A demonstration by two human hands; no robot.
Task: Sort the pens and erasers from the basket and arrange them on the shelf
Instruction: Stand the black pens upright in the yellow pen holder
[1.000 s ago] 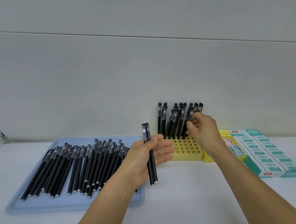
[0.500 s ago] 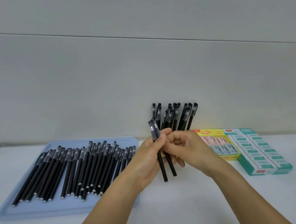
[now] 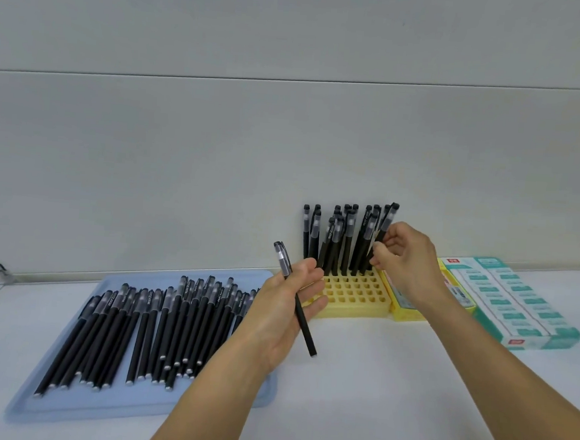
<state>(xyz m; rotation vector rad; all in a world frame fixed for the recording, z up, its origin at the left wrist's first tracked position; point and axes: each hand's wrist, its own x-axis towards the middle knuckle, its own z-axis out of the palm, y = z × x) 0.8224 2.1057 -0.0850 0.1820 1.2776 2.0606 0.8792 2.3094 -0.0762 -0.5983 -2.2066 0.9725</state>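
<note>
Pens [image 3: 345, 237], slim matte black, stand upright filling the back rows of a yellow plastic grid holder [image 3: 355, 295]; many more lie on a blue tray [image 3: 62, 406]. Right hand [image 3: 406, 259] pinches one at the holder; left hand [image 3: 286, 309] holds another. Boxed erasers [image 3: 523, 305] sit beside the holder.

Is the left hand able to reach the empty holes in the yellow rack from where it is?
Probably yes. The left hand, holding one pen, sits right at the front left edge of the yellow rack, whose front rows stand open, with nothing between them.
</note>
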